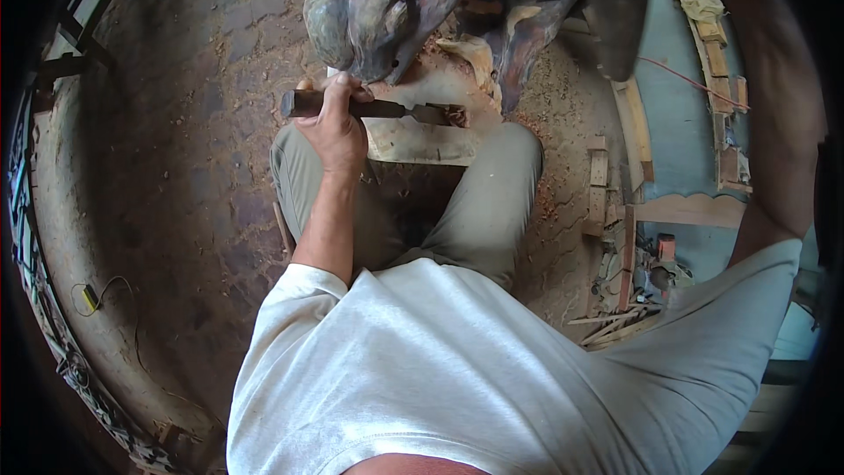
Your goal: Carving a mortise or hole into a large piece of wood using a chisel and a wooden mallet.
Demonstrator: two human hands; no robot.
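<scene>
My left hand (337,127) is closed around the dark wooden handle of a chisel (385,109), held crosswise with its metal end toward the right. A small brown wood piece (455,114) lies at the chisel's tip, above a pale worn wooden block (413,142) between my knees. Just beyond stands a large, dark, glossy carved wood piece (360,22) with twisting, rounded forms. At the upper right hangs a dark, blurred, club-like mallet (615,13) in the air. My right arm (787,114) is raised beside it; the right hand lies past the top edge.
Reddish wood chips (549,180) litter the brick floor (202,167) around the carving. Along the right are wooden strips (710,31), a scalloped board (690,209) and a small orange-red item (665,246). A long pale log (66,211) curves along the left, with a yellow object (89,298) and cord on it.
</scene>
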